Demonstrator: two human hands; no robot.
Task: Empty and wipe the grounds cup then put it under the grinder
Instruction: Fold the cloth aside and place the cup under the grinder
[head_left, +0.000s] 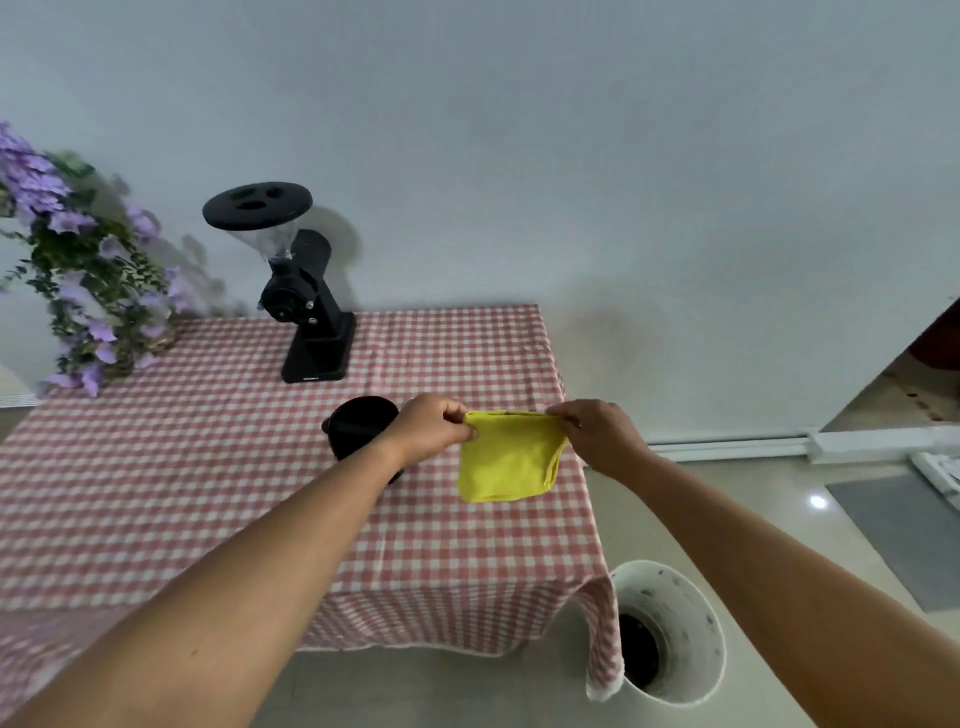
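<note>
Checked tablecloth (208, 467): both hands, left (434, 426) and right (597, 434), pinch yellow cloth (509, 457); black cup (358, 426) behind left wrist.

yellow cloth (506, 457), black cup (358, 423), black grinder (306, 291), pink-and-white checked tablecloth (208, 467)

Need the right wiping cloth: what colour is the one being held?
Plain yellow cloth, pinched at its top corners by both hands; head view.
</note>
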